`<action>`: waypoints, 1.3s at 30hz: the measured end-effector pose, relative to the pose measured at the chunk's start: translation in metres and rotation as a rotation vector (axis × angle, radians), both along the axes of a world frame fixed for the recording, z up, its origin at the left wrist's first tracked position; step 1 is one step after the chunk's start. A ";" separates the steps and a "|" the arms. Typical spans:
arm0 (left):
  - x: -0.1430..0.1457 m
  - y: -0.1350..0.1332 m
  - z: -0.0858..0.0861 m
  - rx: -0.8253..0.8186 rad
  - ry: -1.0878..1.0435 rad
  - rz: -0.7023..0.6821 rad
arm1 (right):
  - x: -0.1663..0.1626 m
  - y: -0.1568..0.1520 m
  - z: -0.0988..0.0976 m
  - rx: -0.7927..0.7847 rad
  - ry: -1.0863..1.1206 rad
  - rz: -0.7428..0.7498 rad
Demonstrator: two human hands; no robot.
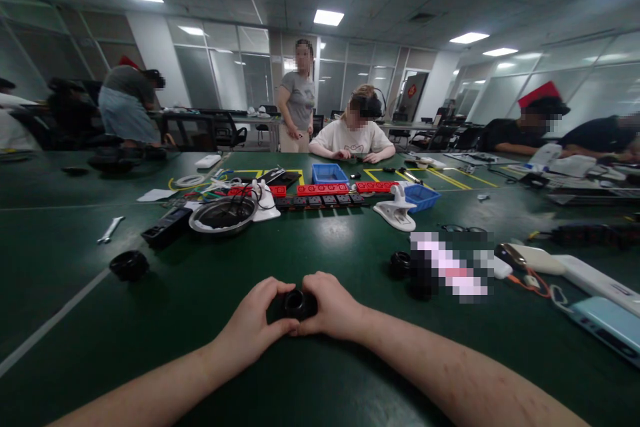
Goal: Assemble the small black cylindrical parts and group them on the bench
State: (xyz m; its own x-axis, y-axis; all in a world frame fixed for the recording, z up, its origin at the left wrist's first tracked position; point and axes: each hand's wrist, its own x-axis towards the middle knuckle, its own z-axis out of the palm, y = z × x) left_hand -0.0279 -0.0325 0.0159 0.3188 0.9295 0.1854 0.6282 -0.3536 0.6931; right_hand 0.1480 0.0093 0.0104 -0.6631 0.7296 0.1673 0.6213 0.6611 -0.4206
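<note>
A small black ring-shaped part [295, 305] with a round opening on top sits between my hands, low over the green table. My left hand [265, 313] curls round its left side with thumb and fingers. From the right, my right hand [327, 303] grips the same part, its thumb meeting the left thumb at the near side. The lower portion of the part is hidden by my fingers. A similar black round part [129, 265] lies off to the left, and another black part [401, 265] lies to the right.
Ahead stand a metal bowl [223, 229], red socket strips [323, 189], a blue bin [330, 174] and a white clamp stand [397, 211]. A wrench [111, 230] lies left; a light-blue power bank [607, 327] lies right. A person [355, 137] sits across the table.
</note>
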 end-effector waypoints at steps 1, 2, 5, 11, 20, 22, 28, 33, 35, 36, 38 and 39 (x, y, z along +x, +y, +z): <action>0.001 0.000 -0.002 0.011 0.006 0.033 | -0.003 -0.003 -0.001 0.049 -0.028 -0.049; 0.002 0.000 -0.004 0.020 0.011 0.053 | -0.005 -0.005 -0.002 0.091 -0.051 -0.085; 0.001 0.001 -0.004 0.030 0.008 0.030 | -0.005 -0.006 -0.001 0.126 -0.062 -0.082; -0.006 0.004 0.007 -0.060 -0.017 -0.178 | 0.012 0.015 0.010 -0.100 -0.039 0.297; 0.002 -0.005 0.008 -0.068 -0.031 -0.082 | 0.004 0.003 0.007 -0.041 -0.086 0.101; 0.005 -0.008 0.007 -0.047 -0.027 0.013 | -0.002 -0.006 0.005 0.031 -0.122 -0.027; 0.002 -0.006 0.006 -0.024 -0.052 -0.021 | -0.002 -0.006 0.003 0.059 -0.076 0.001; -0.005 -0.005 0.011 -0.048 -0.069 -0.118 | 0.010 0.010 0.008 -0.116 -0.026 0.252; -0.006 -0.004 0.012 -0.046 -0.072 -0.112 | 0.013 0.014 0.010 -0.166 -0.020 0.292; -0.006 -0.004 0.012 -0.043 -0.066 -0.109 | 0.013 0.015 0.011 -0.180 -0.017 0.291; -0.006 -0.003 0.014 -0.041 -0.030 -0.111 | 0.013 0.015 0.011 -0.191 -0.018 0.271; -0.006 -0.003 0.014 -0.043 -0.008 -0.104 | 0.012 0.015 0.010 -0.193 -0.017 0.262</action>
